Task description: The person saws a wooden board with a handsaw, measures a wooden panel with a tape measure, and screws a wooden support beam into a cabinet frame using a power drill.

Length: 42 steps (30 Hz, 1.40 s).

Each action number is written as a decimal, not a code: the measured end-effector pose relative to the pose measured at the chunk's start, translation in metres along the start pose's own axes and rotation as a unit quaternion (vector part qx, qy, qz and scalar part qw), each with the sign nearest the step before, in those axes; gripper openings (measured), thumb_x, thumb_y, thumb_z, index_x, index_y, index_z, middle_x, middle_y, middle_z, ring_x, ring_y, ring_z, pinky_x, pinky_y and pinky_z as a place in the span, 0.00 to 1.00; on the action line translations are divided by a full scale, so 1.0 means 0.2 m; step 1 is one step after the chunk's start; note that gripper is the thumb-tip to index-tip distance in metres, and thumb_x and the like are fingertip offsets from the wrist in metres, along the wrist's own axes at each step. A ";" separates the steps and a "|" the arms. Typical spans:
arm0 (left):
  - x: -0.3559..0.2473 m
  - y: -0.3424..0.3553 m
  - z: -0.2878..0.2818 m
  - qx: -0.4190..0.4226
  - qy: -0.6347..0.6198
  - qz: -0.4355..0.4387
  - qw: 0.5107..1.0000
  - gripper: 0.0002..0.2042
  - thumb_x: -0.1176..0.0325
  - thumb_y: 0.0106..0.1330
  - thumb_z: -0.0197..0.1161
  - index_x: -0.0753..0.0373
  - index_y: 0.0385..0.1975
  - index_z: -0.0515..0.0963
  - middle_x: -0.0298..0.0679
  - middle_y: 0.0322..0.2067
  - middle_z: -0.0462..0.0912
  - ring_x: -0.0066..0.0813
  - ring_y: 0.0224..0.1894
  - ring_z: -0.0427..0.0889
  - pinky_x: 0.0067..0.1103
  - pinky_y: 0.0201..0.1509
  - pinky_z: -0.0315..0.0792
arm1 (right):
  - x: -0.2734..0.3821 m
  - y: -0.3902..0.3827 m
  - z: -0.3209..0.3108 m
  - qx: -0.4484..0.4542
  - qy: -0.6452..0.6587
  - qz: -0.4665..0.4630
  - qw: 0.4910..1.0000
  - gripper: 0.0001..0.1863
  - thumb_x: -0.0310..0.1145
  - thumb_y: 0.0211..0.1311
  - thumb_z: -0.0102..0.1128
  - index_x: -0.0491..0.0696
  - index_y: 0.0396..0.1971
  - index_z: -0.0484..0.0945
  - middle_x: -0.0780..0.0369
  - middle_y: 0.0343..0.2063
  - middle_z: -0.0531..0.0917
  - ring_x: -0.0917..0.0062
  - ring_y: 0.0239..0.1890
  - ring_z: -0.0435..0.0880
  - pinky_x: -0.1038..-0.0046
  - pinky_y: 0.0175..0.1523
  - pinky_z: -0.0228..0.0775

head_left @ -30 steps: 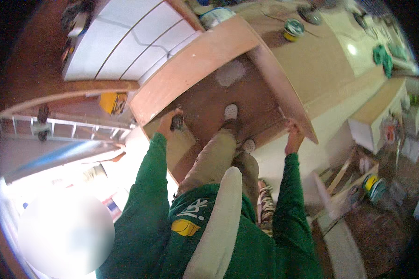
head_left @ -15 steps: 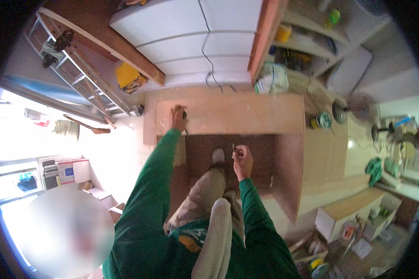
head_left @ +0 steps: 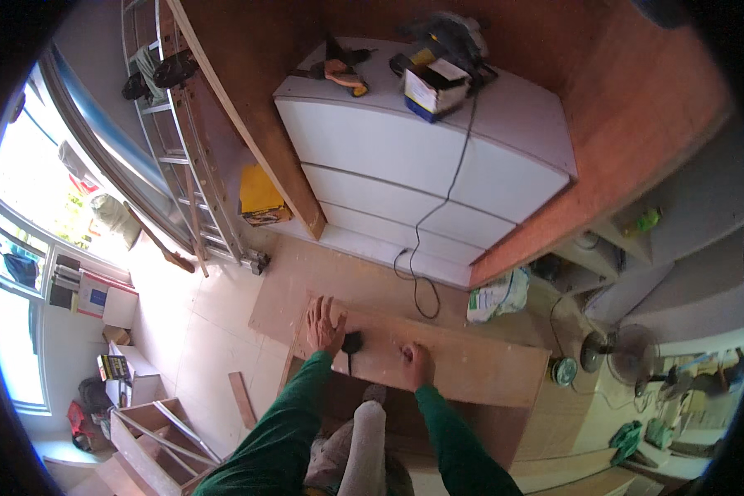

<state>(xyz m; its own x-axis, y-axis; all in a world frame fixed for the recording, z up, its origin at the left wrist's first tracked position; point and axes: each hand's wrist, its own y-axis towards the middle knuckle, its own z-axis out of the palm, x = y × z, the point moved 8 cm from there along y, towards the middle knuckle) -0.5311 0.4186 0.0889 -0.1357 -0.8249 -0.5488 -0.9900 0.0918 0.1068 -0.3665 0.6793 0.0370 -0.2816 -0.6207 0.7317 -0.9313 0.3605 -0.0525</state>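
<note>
Before me stands an open-fronted wooden box (head_left: 479,368) with a pale plywood top edge panel. My left hand (head_left: 326,329) rests on this panel near its left end, fingers stretched out. Right beside its thumb lies a small black-headed tool (head_left: 353,341) with a thin dark shaft pointing toward me; its kind is unclear. My right hand (head_left: 420,365) is on the panel near its middle, fingers curled in a pinch. Whatever is between those fingertips is too small to make out. My foot is partly inside the box's dark opening.
A white drawer unit (head_left: 388,165) stands ahead, with a power tool (head_left: 446,41), a small box (head_left: 436,87) and an orange-handled tool (head_left: 345,74) on top. A black cord (head_left: 417,240) hangs to the floor. A ladder (head_left: 182,149) leans at left; a fan (head_left: 632,354) stands right.
My view has tilted up and turned. The right hand has moved from over the opening onto the panel. My left hand's fingers have spread, with the black-headed tool now beside it.
</note>
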 end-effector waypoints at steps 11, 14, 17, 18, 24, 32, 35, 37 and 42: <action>0.12 0.00 0.20 0.029 -0.030 -0.082 0.996 0.35 0.68 0.67 0.65 0.57 0.77 0.64 0.45 0.80 0.60 0.46 0.83 0.53 0.47 0.87 0.40 | 0.64 0.77 -0.26 0.061 -0.054 -0.049 0.996 0.22 0.38 0.67 0.71 0.46 0.57 0.78 0.51 0.47 0.85 0.52 0.50 0.85 0.56 0.54 0.79; 0.09 0.00 0.17 0.024 -0.065 -0.111 0.991 0.35 0.70 0.67 0.64 0.57 0.76 0.65 0.44 0.80 0.61 0.47 0.83 0.53 0.47 0.87 0.40 | 1.28 1.32 -0.49 -0.062 -0.094 -0.290 0.950 0.23 0.34 0.68 0.67 0.42 0.59 0.76 0.49 0.49 0.84 0.50 0.52 0.83 0.52 0.54 0.77; 0.12 0.02 0.16 -0.003 -0.093 -0.121 0.988 0.35 0.71 0.67 0.64 0.56 0.77 0.65 0.43 0.80 0.61 0.46 0.84 0.52 0.47 0.87 0.39 | 1.88 1.87 -0.64 -0.143 -0.134 -0.396 0.897 0.26 0.34 0.66 0.69 0.44 0.62 0.75 0.50 0.52 0.81 0.50 0.56 0.79 0.51 0.61 0.74; 0.10 0.03 0.18 -0.002 -0.102 -0.121 0.987 0.35 0.71 0.67 0.64 0.56 0.77 0.65 0.43 0.80 0.60 0.46 0.84 0.51 0.47 0.87 0.39 | 2.04 2.02 -0.71 -0.210 -0.192 -0.426 0.859 0.24 0.34 0.68 0.68 0.43 0.61 0.76 0.51 0.55 0.83 0.52 0.60 0.79 0.53 0.68 0.69; 0.11 0.04 0.19 -0.003 -0.109 -0.134 0.985 0.36 0.70 0.67 0.64 0.54 0.77 0.64 0.42 0.81 0.59 0.45 0.85 0.50 0.46 0.87 0.36 | 2.33 2.74 -0.57 -0.131 -0.336 -0.402 0.842 0.24 0.40 0.69 0.67 0.42 0.59 0.77 0.48 0.53 0.81 0.52 0.56 0.80 0.50 0.62 0.71; 0.16 0.03 0.14 0.009 -0.114 -0.145 0.983 0.36 0.69 0.66 0.64 0.53 0.78 0.64 0.41 0.81 0.58 0.44 0.85 0.49 0.46 0.87 0.36 | 2.23 2.68 -0.72 -0.212 -0.335 -0.366 0.842 0.15 0.35 0.76 0.59 0.42 0.55 0.79 0.51 0.48 0.81 0.54 0.55 0.80 0.50 0.61 0.68; 0.15 0.04 0.16 0.032 -0.104 -0.152 0.982 0.34 0.70 0.69 0.63 0.54 0.78 0.64 0.42 0.82 0.55 0.45 0.85 0.48 0.45 0.87 0.36 | 2.12 2.67 -0.73 -0.185 -0.420 -0.335 0.823 0.20 0.30 0.68 0.63 0.42 0.57 0.76 0.49 0.53 0.80 0.53 0.57 0.79 0.53 0.64 0.67; 0.12 0.05 0.16 0.029 -0.113 -0.147 0.982 0.35 0.70 0.69 0.63 0.54 0.77 0.64 0.42 0.82 0.55 0.45 0.85 0.49 0.46 0.87 0.36 | 2.13 2.64 -0.77 -0.238 -0.422 -0.345 0.804 0.26 0.27 0.60 0.65 0.42 0.60 0.75 0.49 0.55 0.81 0.52 0.60 0.78 0.52 0.66 0.64; 0.14 0.04 0.13 0.014 -0.118 -0.146 0.982 0.38 0.70 0.63 0.66 0.54 0.77 0.65 0.41 0.82 0.58 0.44 0.85 0.49 0.46 0.87 0.35 | 2.41 2.65 -0.51 -0.159 -0.323 -0.363 0.860 0.30 0.38 0.64 0.67 0.41 0.63 0.74 0.46 0.58 0.81 0.50 0.63 0.76 0.49 0.67 0.68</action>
<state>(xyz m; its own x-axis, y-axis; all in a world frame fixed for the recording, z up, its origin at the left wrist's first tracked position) -0.5447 0.4102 0.0525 0.1519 -0.6670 -0.7294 -0.9883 -0.1104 -0.1048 -0.9717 0.6417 0.4318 0.1806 -0.9827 -0.0421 -0.8344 -0.1757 0.5224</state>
